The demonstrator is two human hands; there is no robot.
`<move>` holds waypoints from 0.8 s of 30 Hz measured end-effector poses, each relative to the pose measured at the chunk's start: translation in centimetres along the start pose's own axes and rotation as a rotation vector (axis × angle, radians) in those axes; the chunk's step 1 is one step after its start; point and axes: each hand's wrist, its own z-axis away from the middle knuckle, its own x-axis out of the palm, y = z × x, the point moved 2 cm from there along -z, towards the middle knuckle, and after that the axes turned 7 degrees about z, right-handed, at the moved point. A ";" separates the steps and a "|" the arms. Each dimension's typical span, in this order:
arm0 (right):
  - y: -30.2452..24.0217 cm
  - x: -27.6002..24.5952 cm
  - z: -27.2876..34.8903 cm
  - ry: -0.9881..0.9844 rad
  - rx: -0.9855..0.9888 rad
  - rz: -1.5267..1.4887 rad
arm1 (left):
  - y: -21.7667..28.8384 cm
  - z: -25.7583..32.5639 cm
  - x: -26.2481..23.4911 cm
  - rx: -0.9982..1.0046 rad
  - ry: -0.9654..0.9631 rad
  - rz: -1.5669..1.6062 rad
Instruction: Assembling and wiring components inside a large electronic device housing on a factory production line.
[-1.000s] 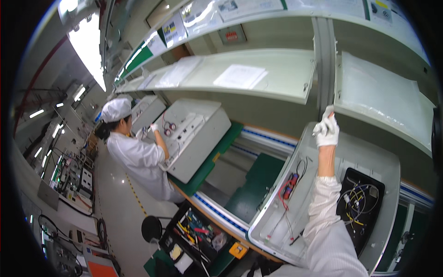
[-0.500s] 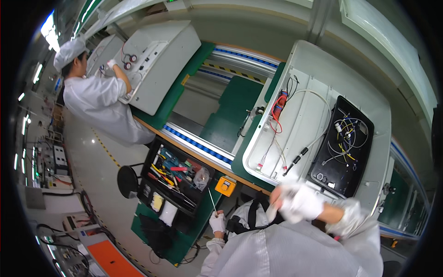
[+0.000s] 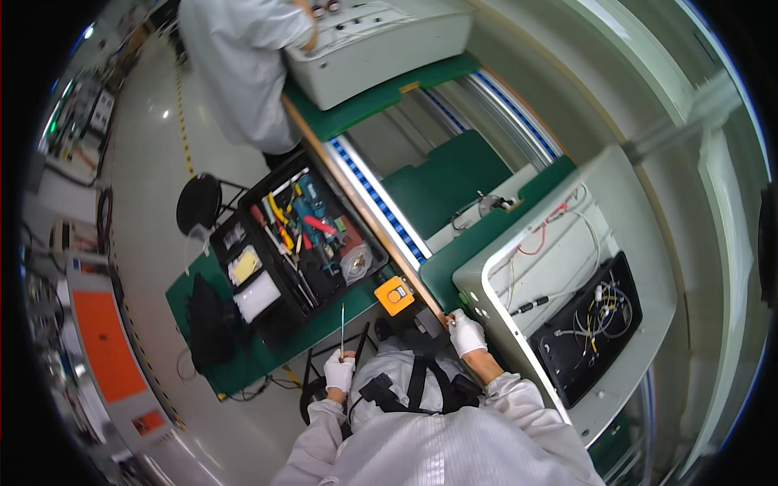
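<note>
In my white-gloved left hand (image 3: 339, 371) is a screwdriver (image 3: 342, 328), its long thin shaft pointing away from me and its handle hidden in the closed fingers. My right hand (image 3: 468, 334), also gloved, is by the wooden edge of the green-topped bench, beside the near corner of a large white housing (image 3: 506, 267). Its fingers are curled together, and whatever they may hold is too small to make out. Inside the housing lie a black panel (image 3: 559, 356) with a tangle of cables (image 3: 604, 316) on it, and red and white wires.
An open black toolbox (image 3: 324, 304) with pliers, drivers and a power drill stands on a green side table (image 3: 194, 279). Near it is a yellow box (image 3: 394, 295). A co-worker (image 3: 243, 73) stands at another white housing (image 3: 389, 49). A round black stool (image 3: 198, 204) is behind the toolbox.
My view has turned toward the toolbox. The right hand, blurred in front of the housing before, is now down by the bench edge at its corner. The left hand still holds the screwdriver.
</note>
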 end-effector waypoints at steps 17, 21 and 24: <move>-0.4 1.5 -1.5 0.141 -0.061 0.135 | -3.5 1.3 -2.0 -0.010 0.135 0.017; -0.2 1.7 -1.4 0.146 -0.102 0.174 | -2.9 1.1 -2.5 -0.055 0.126 0.002; -0.2 1.8 -1.5 0.171 -0.102 0.176 | -2.9 1.0 -2.8 -0.028 0.141 0.001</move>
